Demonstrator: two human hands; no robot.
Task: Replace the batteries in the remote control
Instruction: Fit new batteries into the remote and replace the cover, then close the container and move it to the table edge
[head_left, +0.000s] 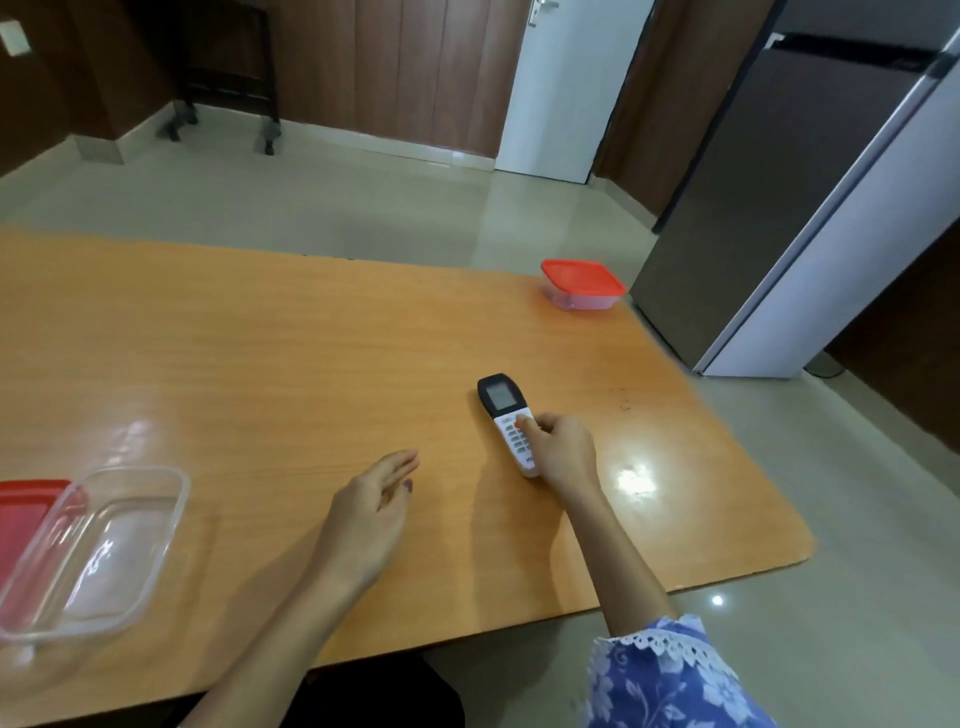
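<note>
1. Your right hand (563, 449) is wrapped around the lower end of the remote (508, 422). Your thumb lies on top of its buttons.
2. The remote is face up, with its dark screen end pointing toward the far edge of the table (260, 338). It sits right of the table's middle, nearer the right edge than the left. You cannot tell if it rests on the table or is lifted a little.
3. Your left hand (376, 499) is open, with the fingers straight and close together. It holds nothing. It is over the table near the middle, well apart from the remote. You cannot tell if it touches the wood.
4. A clear box (88, 551) with no lid sits by the left edge of the table, near your side.
5. A red lid (23, 525) lies just beside it at the left edge, partly behind the box.
6. A small box with a red lid (582, 285) on top sits at the far right corner of the table.
7. Your right arm has a blue flowered sleeve (670, 675) with white lace at its end.
</note>
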